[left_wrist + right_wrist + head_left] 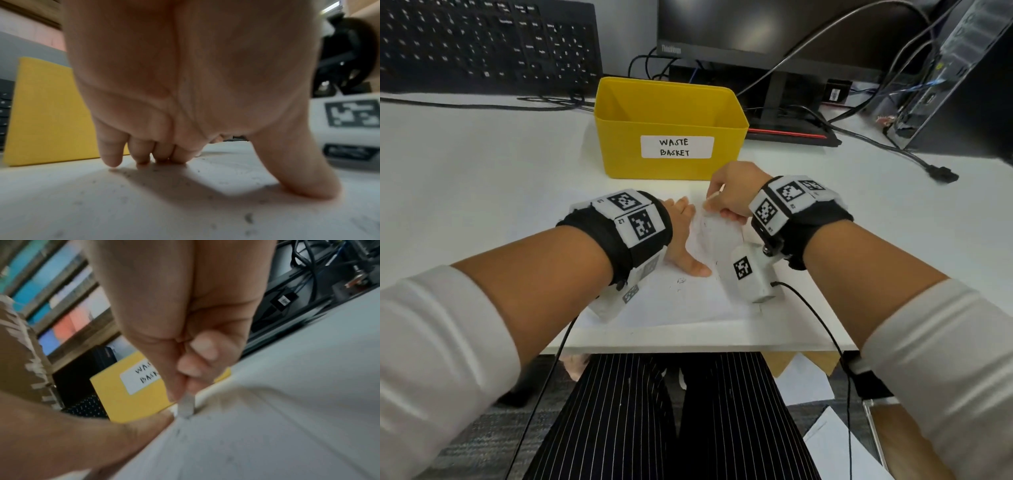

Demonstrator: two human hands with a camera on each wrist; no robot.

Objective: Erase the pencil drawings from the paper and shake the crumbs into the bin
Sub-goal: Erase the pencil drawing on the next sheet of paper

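A white sheet of paper (688,301) lies on the white desk near its front edge, with faint pencil marks (681,281) on it. My left hand (688,240) presses flat on the sheet, its fingertips (141,160) and thumb spread on the surface. My right hand (726,198) pinches a small white eraser (186,407), whose tip touches the paper close to its far edge. Dark crumbs (248,217) are scattered over the sheet. Just behind the paper stands the yellow bin (619,154) labelled WASTE BASKET, also seen as bin (115,395).
A black keyboard (482,44) leans at the back left. A monitor on its stand (787,133) is behind the bin, with cables (876,144) trailing right toward a computer case (945,85). The desk's front edge (688,342) is right below the paper.
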